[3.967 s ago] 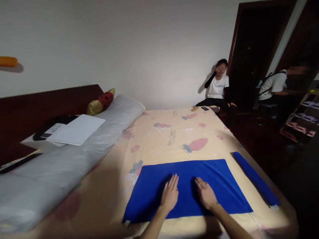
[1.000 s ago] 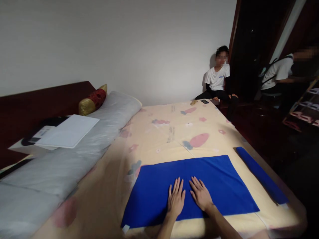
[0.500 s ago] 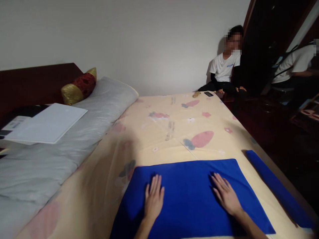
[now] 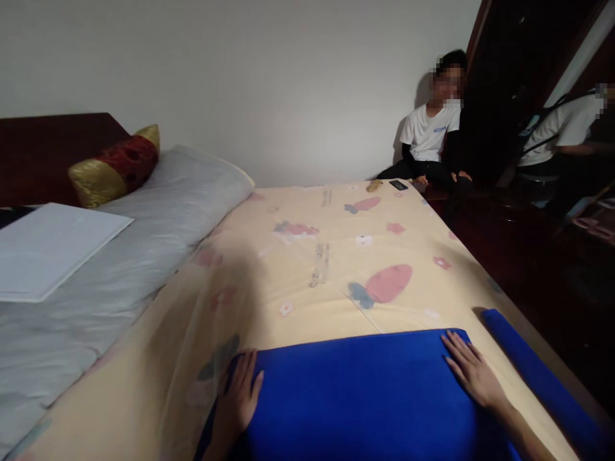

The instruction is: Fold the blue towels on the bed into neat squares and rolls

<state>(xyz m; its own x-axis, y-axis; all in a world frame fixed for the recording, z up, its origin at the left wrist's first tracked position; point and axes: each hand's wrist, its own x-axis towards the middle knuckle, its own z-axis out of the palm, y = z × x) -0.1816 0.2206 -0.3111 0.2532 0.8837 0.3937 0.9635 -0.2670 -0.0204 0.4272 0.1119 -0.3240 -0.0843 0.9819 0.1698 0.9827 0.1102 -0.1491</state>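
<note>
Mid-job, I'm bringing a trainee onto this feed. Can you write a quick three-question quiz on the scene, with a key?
1. True or false: the left hand and the right hand are at the two far corners of the flat blue cloth.
2. What lies on the bed just to the right of the right hand?
3. The ends of the red cushion are: A) green, B) gold, C) white.

Key:
1. True.
2. A long, narrow blue bundle.
3. B.
</note>
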